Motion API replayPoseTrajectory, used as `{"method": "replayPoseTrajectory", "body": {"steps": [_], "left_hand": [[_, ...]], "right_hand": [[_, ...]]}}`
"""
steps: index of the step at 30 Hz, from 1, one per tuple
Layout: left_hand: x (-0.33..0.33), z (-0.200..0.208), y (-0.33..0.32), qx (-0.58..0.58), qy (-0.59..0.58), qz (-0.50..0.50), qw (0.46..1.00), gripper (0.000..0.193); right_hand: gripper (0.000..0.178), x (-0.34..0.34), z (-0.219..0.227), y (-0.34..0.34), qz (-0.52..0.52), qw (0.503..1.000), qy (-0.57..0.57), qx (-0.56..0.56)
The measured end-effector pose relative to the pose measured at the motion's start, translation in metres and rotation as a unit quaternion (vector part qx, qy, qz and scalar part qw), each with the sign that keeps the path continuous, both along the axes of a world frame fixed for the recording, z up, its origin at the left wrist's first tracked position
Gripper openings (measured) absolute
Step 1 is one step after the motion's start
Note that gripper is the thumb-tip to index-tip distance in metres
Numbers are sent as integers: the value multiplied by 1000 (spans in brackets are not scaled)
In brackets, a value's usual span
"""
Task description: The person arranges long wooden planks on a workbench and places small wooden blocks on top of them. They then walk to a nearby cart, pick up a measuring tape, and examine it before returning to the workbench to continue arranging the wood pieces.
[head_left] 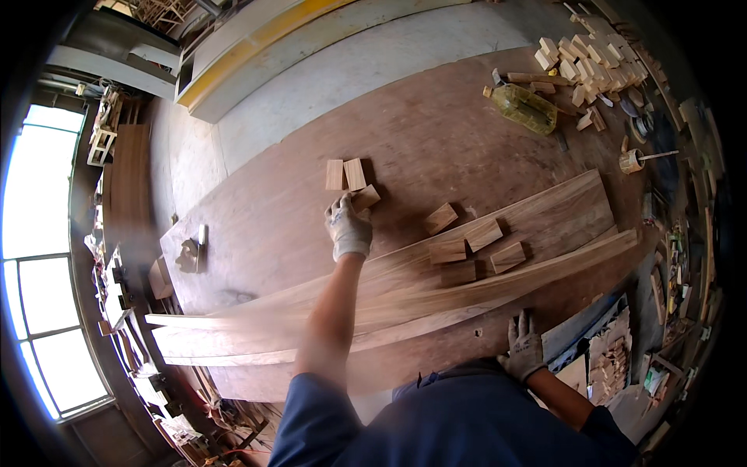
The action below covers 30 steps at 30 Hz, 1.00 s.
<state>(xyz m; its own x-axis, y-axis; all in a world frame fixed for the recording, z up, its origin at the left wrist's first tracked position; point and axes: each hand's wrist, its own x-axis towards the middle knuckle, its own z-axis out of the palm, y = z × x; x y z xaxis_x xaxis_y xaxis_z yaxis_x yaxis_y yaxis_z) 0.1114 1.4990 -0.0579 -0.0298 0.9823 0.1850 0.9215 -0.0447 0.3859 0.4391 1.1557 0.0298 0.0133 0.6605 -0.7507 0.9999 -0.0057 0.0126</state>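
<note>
My left hand (348,229), in a pale work glove, reaches out over the table. Its fingers are closed around the near end of a small wooden block (366,197), partly hidden by the glove. Just beyond the fingertips, two more blocks, a left one (334,175) and a right one (355,174), lie side by side. Down at the table's near edge rests my right hand (524,349), also gloved, its fingers stretched out and nothing in them. Between the hands, several blocks lie loosely on and beside a long board (560,206), among them a block (484,233).
Long wooden strips (226,342) run along the near side of the brown table (272,175). At far right are a yellowish plastic bottle (523,109), a heap of pale blocks (595,66) and a cup with a brush (632,160). A dark tool (189,254) sits at left.
</note>
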Motion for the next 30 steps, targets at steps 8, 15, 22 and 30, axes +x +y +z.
{"method": "replayPoseTrajectory", "body": {"steps": [8,15,22,30], "left_hand": [[4,10,-13,-375,-859,34,346,42],[18,24,-13,-380,-876,30,294,42],[36,24,2,-122,-256,-12,959,55],[23,17,62,-81,77,139,984,95]], "right_hand": [[100,2,-4,-3,-16,1000,20,8],[99,4,-4,-3,30,1000,-1,5],[102,3,-4,-3,-17,999,30,6],[103,3,-2,-1,-29,999,37,22]]}}
